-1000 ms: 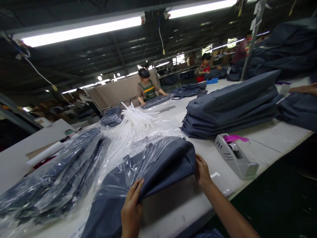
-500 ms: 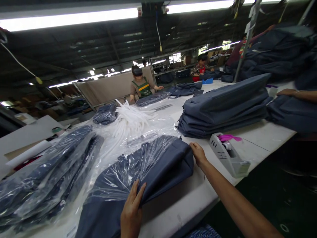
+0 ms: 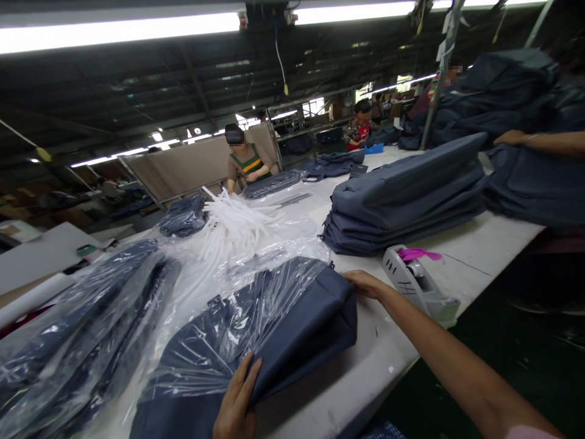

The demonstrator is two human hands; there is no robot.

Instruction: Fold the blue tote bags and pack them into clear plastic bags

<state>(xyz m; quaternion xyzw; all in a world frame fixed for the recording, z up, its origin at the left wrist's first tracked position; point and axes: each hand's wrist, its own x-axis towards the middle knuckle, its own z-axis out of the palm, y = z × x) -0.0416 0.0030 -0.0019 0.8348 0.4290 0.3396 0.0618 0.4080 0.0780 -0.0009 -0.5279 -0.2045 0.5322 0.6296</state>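
A dark blue fabric bag lies across the near part of the table, partly inside a clear plastic sleeve that stretches in creases over its left and middle. My left hand grips the near edge, its fingers on top of the plastic and its thumb side hidden. At the bag's upper right corner is my right hand, closed on the edge with its fingertips out of sight behind the fabric. The bag's right end bulges and stands open in folds.
Plastic-wrapped dark bags lie at left. White strips are heaped mid-table. A stack of dark blue bags and a tape dispenser with pink tape stand at right. Co-workers work across the table; another person's hand rests on fabric at right.
My left hand has slid slightly down and left along the bag's edge. My right hand has turned, its fingers reaching further behind the corner. The co-worker opposite has lowered their arms.
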